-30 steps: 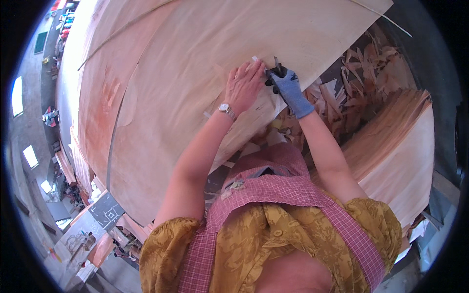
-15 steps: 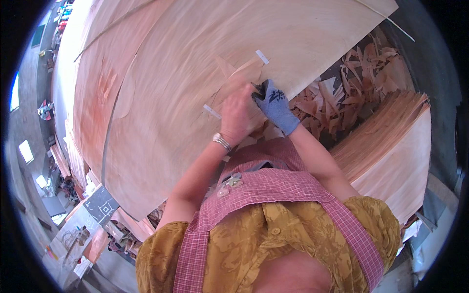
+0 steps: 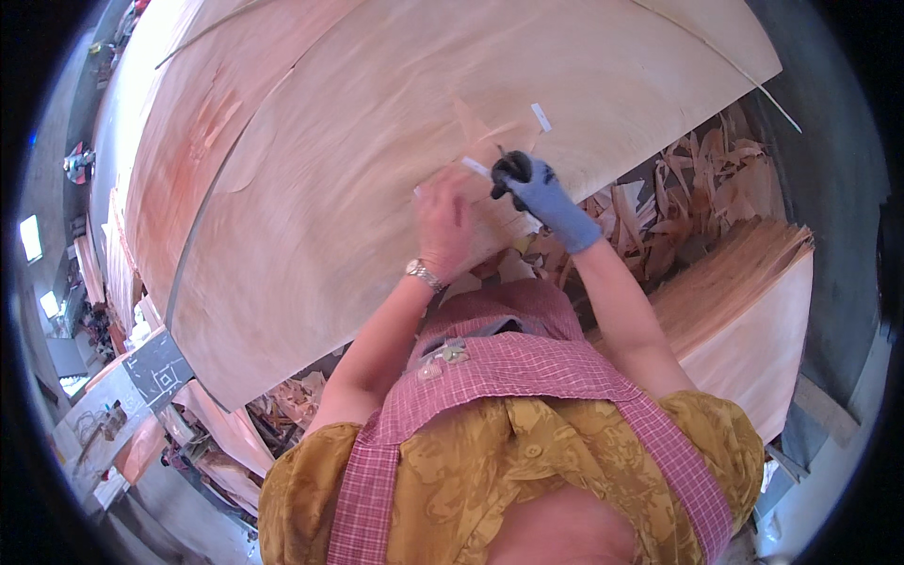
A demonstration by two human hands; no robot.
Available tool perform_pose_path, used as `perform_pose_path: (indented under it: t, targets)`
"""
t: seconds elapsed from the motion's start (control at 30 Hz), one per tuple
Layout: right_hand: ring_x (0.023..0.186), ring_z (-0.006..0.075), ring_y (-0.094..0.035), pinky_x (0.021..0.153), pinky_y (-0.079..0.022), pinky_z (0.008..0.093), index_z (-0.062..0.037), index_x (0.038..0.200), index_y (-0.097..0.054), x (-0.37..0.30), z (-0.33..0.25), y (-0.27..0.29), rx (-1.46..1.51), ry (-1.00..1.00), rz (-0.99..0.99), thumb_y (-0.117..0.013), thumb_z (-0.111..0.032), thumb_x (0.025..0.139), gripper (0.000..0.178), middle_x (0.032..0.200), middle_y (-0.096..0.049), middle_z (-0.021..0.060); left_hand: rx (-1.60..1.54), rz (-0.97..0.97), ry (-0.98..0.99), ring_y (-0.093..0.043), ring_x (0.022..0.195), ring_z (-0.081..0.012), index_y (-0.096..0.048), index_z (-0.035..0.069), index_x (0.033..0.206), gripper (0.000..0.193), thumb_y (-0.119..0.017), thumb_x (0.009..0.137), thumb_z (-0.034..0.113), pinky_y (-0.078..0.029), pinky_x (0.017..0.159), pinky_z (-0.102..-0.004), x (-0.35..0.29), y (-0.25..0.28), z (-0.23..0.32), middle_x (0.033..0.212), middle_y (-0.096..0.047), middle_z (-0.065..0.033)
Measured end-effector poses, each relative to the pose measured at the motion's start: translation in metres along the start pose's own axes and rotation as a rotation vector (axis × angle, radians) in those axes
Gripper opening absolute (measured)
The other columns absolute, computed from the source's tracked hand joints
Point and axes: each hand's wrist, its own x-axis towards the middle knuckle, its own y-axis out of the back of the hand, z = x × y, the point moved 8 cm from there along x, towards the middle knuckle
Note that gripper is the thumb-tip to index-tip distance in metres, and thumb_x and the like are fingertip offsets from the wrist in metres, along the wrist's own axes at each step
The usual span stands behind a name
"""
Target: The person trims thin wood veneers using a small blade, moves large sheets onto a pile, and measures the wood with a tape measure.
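Observation:
A broad pale wood veneer sheet lies before me, with a torn, layered patch near its right edge. My left hand, bare with a wristwatch, is over the sheet, its fingers stretched forward but blurred. Beside it, my right hand wears a blue glove with black fingers, curled closed. From that grip pokes a thin dark tool, mostly hidden. A white tape strip is at the right hand's fingertips. Another white strip sits on the veneer farther off.
Torn veneer scraps are heaped beyond the sheet's right edge. Nearer on the right stands a thick stack of veneer sheets. Thin cords lie across the far part of the sheet. A dark board with white marks is at lower left.
My hands have moved apart: the gloved right hand has shifted slightly right, the left slightly nearer. A white strip now shows at the right fingertips. The whole view has shifted a little.

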Motion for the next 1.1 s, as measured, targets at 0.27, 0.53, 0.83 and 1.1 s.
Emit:
perform_pose_path:
  t: [0.27, 0.53, 0.83, 1.1]
  targets:
    - [0.066, 0.0217, -0.068, 0.06, -0.053, 0.0359, -0.0011, 0.096, -0.058, 0.032, 0.012, -0.039, -0.349, 0.069, 0.098, -0.064, -0.025, 0.091, 0.025, 0.072, -0.067, 0.0128, 0.404, -0.064, -0.205, -0.05, 0.123, -0.0263, -0.056, 0.009, 0.134, 0.053, -0.062, 0.081, 0.014, -0.04, 0.1, -0.0406, 0.013, 0.003, -0.003, 0.142, -0.052, -0.006]
    - [0.061, 0.0138, -0.062, 0.054, -0.047, 0.0303, -0.0037, 0.095, -0.061, 0.048, -0.095, -0.045, -0.182, 0.108, -0.075, -0.063, -0.029, 0.094, 0.025, 0.071, -0.067, 0.0069, -0.337, 0.109, 0.269, -0.06, 0.105, -0.0192, -0.067, 0.007, 0.114, 0.031, -0.066, 0.089, 0.025, -0.048, 0.084, -0.0346, 0.036, 0.039, -0.068, 0.125, -0.062, -0.0086]
    - [0.063, 0.0072, -0.061, 0.05, -0.045, 0.0238, -0.0037, 0.099, -0.064, 0.115, -0.137, -0.198, -0.01, 0.107, -0.157, -0.063, -0.022, 0.094, 0.019, 0.078, -0.069, 0.0043, -0.768, 0.391, 0.53, -0.062, 0.091, -0.0102, -0.067, 0.002, 0.112, 0.033, -0.069, 0.093, 0.029, -0.05, 0.08, -0.0271, 0.084, 0.165, -0.226, 0.098, -0.069, -0.0028]
    - [0.053, 0.0061, -0.048, 0.05, -0.039, 0.0203, -0.005, 0.104, -0.067, 0.256, -0.157, -0.288, 0.201, 0.075, -0.131, -0.066, -0.025, 0.094, 0.022, 0.08, -0.069, 0.0081, 0.112, 0.416, 0.254, -0.057, 0.113, -0.0286, -0.056, 0.006, 0.13, 0.041, -0.06, 0.091, 0.017, -0.044, 0.097, -0.0418, 0.11, 0.242, -0.329, 0.134, -0.057, -0.0115]
